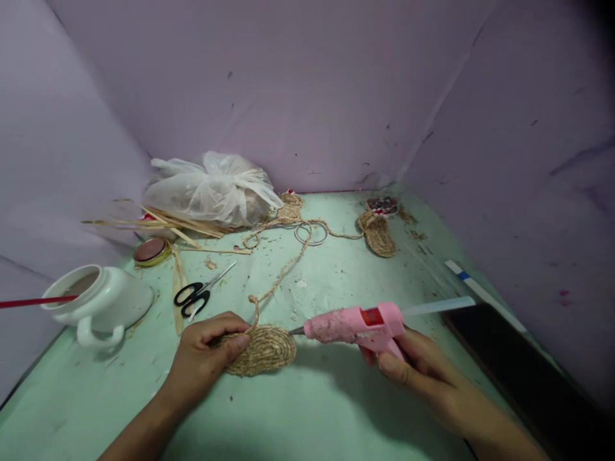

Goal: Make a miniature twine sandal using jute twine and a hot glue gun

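Note:
My left hand [211,351] pinches the left part of an oval coil of braided straw cord [269,351], thumb on top. From the coil a loose straw cord [283,275] runs up and away across the table, with a knot near the coil. My right hand [423,368] is wrapped round the handle of a pink glue gun [346,324]. The gun's metal nozzle meets or nearly meets the coil's right edge. A translucent glue stick [439,307] sticks out of the gun's back.
Black-handled scissors [202,294] lie left of centre, beside a white pot [115,298]. Farther back are a round tin [151,251], straw strips [192,224], a plastic bag [216,192], a metal ring [311,234] and a small woven slipper [377,235]. A dark slab [519,371] lies right.

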The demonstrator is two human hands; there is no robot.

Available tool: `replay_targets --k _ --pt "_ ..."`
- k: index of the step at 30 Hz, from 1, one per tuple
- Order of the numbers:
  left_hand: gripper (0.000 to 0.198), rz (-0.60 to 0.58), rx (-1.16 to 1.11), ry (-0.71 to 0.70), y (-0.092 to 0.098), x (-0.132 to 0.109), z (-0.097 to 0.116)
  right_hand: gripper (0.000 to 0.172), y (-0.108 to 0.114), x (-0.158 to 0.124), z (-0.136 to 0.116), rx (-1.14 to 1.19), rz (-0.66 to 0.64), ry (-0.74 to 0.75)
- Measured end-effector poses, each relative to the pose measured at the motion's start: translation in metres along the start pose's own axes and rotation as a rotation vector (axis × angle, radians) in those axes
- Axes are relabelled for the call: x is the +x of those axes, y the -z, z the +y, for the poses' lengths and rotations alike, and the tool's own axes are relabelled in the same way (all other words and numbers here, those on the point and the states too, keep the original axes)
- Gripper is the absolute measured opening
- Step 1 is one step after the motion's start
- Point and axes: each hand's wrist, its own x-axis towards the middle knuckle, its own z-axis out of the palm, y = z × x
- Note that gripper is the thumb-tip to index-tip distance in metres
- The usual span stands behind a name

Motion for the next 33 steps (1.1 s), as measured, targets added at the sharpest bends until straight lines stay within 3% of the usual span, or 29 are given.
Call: replay_targets --k 13,33 --pt "0.020 -0.029 -0.134 0.118 0.003 -0.001 -0.010 0.033 -0.002 -0.004 0.009 0.027 0.055 -0.024" --pt "0.018 0.058 -0.423 0.267 0.001 0.000 -0.017 0.029 -0.005 -0.007 0.015 0.019 0.078 -0.010"
